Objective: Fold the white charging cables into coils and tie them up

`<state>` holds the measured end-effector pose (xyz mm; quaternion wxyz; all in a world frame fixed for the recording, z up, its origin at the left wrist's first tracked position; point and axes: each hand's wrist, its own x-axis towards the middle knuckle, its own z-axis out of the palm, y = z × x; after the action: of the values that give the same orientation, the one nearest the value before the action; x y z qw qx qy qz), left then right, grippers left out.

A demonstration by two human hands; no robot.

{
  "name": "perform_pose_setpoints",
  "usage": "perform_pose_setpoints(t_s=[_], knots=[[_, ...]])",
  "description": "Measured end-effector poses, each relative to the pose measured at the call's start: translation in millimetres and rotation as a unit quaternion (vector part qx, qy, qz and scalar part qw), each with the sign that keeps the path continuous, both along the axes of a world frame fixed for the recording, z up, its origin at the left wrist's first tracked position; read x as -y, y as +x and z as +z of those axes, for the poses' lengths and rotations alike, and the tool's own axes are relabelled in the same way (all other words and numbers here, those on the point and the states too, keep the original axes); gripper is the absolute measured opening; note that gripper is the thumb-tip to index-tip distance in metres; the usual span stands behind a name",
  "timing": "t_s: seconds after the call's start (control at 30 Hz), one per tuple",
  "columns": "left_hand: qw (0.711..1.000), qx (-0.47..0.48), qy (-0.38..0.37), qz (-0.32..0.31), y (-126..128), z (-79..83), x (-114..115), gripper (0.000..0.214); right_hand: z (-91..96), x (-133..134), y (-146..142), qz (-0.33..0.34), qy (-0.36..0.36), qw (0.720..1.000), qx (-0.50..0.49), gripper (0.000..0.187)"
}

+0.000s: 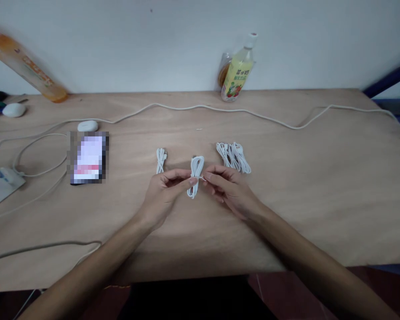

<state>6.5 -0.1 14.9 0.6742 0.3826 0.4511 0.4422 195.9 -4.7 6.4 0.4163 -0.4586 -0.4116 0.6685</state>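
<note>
Between my hands is a coiled white cable [196, 166], bundled tight at its middle and raised slightly above the wooden table. My left hand [165, 193] pinches the bundle at its waist between thumb and fingers. At its right side, my right hand [228, 186] closes thumb and forefinger on a thin white twist tie [202, 178] that sticks out from the bundle. Another coiled cable [160, 160] lies just beyond my left hand. Past my right hand, several white cable bundles [233, 156] rest side by side, partly covered by the fingers.
A phone [89, 158] and a white earbud case [87, 126] lie at the left of the table [320, 178]. A long white cord [200, 106] runs along the back. A yellow-labelled bottle [238, 71] and an orange bottle [26, 66] stand against the wall.
</note>
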Motion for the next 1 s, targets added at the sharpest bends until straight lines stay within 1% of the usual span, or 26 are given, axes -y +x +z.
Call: perform_pose_setpoints(t_s=[0.03, 0.1, 0.17, 0.23, 0.3, 0.37, 0.4, 0.47, 0.53, 0.7, 0.83, 0.9, 1.0], knots=[[1.000, 0.006, -0.001, -0.004, 0, 0.8, 0, 0.020, 0.9, 0, 0, 0.006, -0.022, 1.000, -0.016, 0.037], [1.000, 0.013, -0.001, -0.011, 0, 1.6, 0, 0.020, 1.6, 0, -1, 0.012, -0.036, 0.999, -0.032, 0.039], [1.000, 0.019, -0.007, -0.014, 0, 1.1, 0, 0.020, 0.5, 0, -1, 0.004, -0.006, 1.000, -0.025, 0.037], [0.999, 0.026, -0.016, -0.011, -1, -0.3, 0, 0.022, -1.8, 1, -1, -0.016, 0.065, 0.998, 0.004, 0.031], [0.999, 0.034, -0.022, -0.004, -1, -1.8, -1, 0.022, -3.8, 2, -1, -0.041, 0.152, 0.986, 0.051, 0.021], [0.999, 0.044, -0.026, 0.000, -1, -2.7, -1, 0.022, -4.9, 4, 0, -0.062, 0.237, 0.963, 0.115, 0.008], [0.998, 0.050, -0.030, 0.000, -1, -2.8, -2, 0.021, -5.2, 4, 0, -0.068, 0.276, 0.947, 0.150, 0.004], [0.997, 0.062, -0.045, -0.005, -1, -2.5, -2, 0.022, -5.8, 6, 2, -0.070, 0.339, 0.915, 0.206, 0.010], [0.995, 0.075, -0.058, -0.013, 0, -1.8, -2, 0.023, -6.9, 6, 3, -0.069, 0.378, 0.892, 0.237, 0.012], [0.992, 0.096, -0.071, -0.032, 0, -2.2, 0, 0.025, -10.4, 4, 5, -0.074, 0.410, 0.873, 0.254, 0.011], [0.991, 0.103, -0.076, -0.037, -1, -3.2, 1, 0.025, -10.2, 4, 6, -0.077, 0.417, 0.863, 0.274, 0.010], [0.992, 0.096, -0.071, -0.041, -1, -2.5, 1, 0.024, -9.5, 4, 5, -0.079, 0.406, 0.869, 0.272, 0.012], [0.994, 0.088, -0.054, -0.046, 1, -0.9, 2, 0.022, -8.9, 7, 1, -0.086, 0.361, 0.898, 0.236, 0.013]])
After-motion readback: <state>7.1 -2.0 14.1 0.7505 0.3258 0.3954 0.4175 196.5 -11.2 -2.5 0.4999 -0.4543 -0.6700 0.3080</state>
